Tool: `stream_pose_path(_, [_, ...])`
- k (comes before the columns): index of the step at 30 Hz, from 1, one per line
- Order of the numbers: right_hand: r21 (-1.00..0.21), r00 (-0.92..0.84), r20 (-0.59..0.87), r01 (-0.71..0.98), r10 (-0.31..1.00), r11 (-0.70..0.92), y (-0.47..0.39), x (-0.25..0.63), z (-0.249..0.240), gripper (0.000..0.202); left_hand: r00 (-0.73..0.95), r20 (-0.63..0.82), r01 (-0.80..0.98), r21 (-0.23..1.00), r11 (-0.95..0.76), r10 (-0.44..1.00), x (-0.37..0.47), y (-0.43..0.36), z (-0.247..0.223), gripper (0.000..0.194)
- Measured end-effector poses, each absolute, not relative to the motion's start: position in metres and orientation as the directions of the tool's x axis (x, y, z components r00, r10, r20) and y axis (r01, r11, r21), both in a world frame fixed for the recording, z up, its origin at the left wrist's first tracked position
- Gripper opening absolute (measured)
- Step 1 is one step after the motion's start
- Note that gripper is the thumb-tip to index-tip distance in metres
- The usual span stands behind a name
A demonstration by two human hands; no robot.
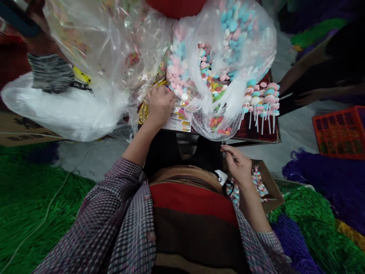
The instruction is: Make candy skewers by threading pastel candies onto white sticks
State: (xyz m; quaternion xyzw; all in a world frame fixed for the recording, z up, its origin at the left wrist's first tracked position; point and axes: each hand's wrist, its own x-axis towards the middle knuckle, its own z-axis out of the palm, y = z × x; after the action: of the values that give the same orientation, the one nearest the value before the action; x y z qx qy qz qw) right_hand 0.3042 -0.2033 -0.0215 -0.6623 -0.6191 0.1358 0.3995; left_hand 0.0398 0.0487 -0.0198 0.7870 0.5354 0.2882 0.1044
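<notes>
My left hand (161,102) reaches over the table with its fingers curled down beside a pile of gold twist ties (143,113); what the fingertips hold is hidden. Printed clear wrappers (178,125) lie just right of that wrist. Below the table's front edge, my right hand (238,164) pinches a thin white stick (222,143) between thumb and fingers. Above it, an open plastic bag (232,102) holds ring-shaped gummies (217,122) and pink, blue and white marshmallows (203,57). Finished-looking marshmallow skewers (261,97) on white sticks are stacked at the table's right corner.
A cardboard box (273,186) of wrapped sweets stands by my right forearm. Another person's gloved arm (51,72) is at the upper left, and a bare arm (302,64) is at the right. An orange crate (339,133) and green tinsel (31,198) lie on the floor.
</notes>
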Motion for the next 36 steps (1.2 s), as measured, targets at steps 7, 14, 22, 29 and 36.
stream_pose_path(7, [-0.732, 0.227, 0.252, 0.68, 0.941, 0.031, -0.215, 0.297, -0.028, 0.025, 0.345, 0.254, 0.785, 0.45, -0.426, 0.904, 0.053, 0.044, -0.034, 0.012])
stream_pose_path(14, [-0.775, 0.248, 0.221, 0.632, 0.943, 0.015, -0.215, 0.294, -0.032, 0.025, 0.256, 0.277, 0.652, 0.658, -0.377, 0.926, 0.047, 0.061, -0.042, 0.013])
stream_pose_path(22, [-0.949, 0.337, 0.049, 0.309, 0.94, -0.061, -0.168, 0.265, 0.002, 0.023, 0.314, 0.537, 0.446, 0.645, -0.621, 0.783, 0.05, 0.036, -0.009, 0.035])
stream_pose_path(29, [-0.99, 0.354, 0.08, 0.139, 0.932, 0.032, -0.074, 0.237, 0.022, 0.036, 0.481, 0.495, 0.386, 0.621, -0.682, 0.723, 0.086, 0.001, 0.005, 0.034])
stream_pose_path(36, [-0.987, 0.301, 0.147, 0.102, 0.942, 0.121, -0.083, 0.249, 0.023, 0.037, 0.598, 0.221, 0.132, 0.921, -0.367, 0.77, 0.073, 0.001, 0.024, 0.066])
